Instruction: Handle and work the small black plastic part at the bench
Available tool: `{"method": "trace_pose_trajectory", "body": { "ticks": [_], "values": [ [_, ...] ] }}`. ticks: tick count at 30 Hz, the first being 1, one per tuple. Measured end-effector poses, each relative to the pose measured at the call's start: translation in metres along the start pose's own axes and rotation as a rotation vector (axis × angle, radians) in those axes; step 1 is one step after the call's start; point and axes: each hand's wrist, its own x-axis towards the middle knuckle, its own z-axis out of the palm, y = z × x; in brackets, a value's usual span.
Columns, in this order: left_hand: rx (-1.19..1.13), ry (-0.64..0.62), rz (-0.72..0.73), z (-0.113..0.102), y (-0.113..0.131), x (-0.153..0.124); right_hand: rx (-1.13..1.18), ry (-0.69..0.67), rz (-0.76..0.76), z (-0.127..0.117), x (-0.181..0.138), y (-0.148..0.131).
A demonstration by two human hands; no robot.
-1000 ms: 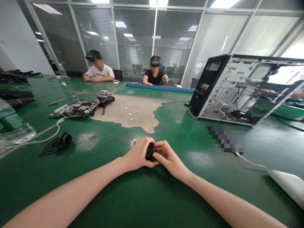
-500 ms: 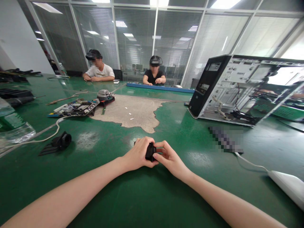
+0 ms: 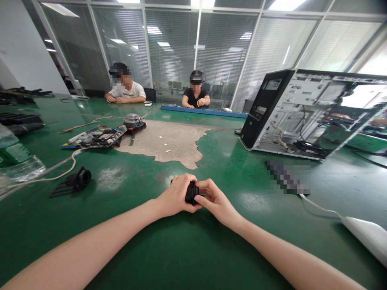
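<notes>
Between my two hands, close to the green tabletop (image 3: pixel 193 249), is a small black box-like part (image 3: pixel 191 194); its exact kind I cannot make out. My left hand (image 3: pixel 174 195) is wrapped over its left side and hides much of it. At its right end, my right hand (image 3: pixel 215 201) grips the edge with thumb below and fingers above. A worn beige patch (image 3: pixel 178 141) of the table lies just beyond the hands.
An open computer case (image 3: pixel 272 112) stands at the right, with a blurred-out phone-like slab (image 3: pixel 286 177) and a white power bank-like block (image 3: pixel 367 237) nearer. Left are a circuit board (image 3: pixel 96 137), a black bracket-like piece (image 3: pixel 74 181) and a plastic bottle (image 3: pixel 18 157). Two people sit opposite.
</notes>
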Motion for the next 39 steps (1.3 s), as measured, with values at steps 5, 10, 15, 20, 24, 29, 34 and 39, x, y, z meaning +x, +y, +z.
{"method": "trace_pose_trajectory", "body": {
  "ticks": [5,10,15,20,24,29,34,39],
  "values": [
    [-0.001,-0.007,-0.005,-0.0005,0.0,-0.0005,-0.066,0.019,0.031,-0.0001,0.0007,0.0001],
    [0.012,-0.011,0.002,-0.0007,-0.0006,-0.0004,-0.017,-0.038,-0.004,-0.0007,-0.0015,-0.0011],
    [-0.002,-0.008,-0.002,-0.0009,0.0007,0.0009,0.002,-0.032,-0.013,-0.0007,-0.0021,-0.0003],
    [-0.013,-0.012,-0.016,-0.001,0.0011,0.0006,-0.061,0.002,0.023,0.0001,-0.0009,-0.0011],
    [-0.013,-0.019,-0.018,-0.0012,0.0005,-0.0001,-0.058,-0.026,0.028,-0.0003,-0.0015,-0.003],
    [-0.013,-0.022,-0.013,-0.0016,0.0005,-0.0001,-0.064,-0.028,-0.062,-0.0005,-0.0031,-0.0025],
    [-0.02,-0.017,-0.012,-0.0018,0.0018,0.0002,-0.07,-0.004,-0.041,0.0005,-0.0024,-0.0008],
    [-0.015,-0.013,-0.017,-0.0013,0.0015,0.0,-0.09,0.008,0.027,0.001,-0.0019,-0.0029]
  ]
}}
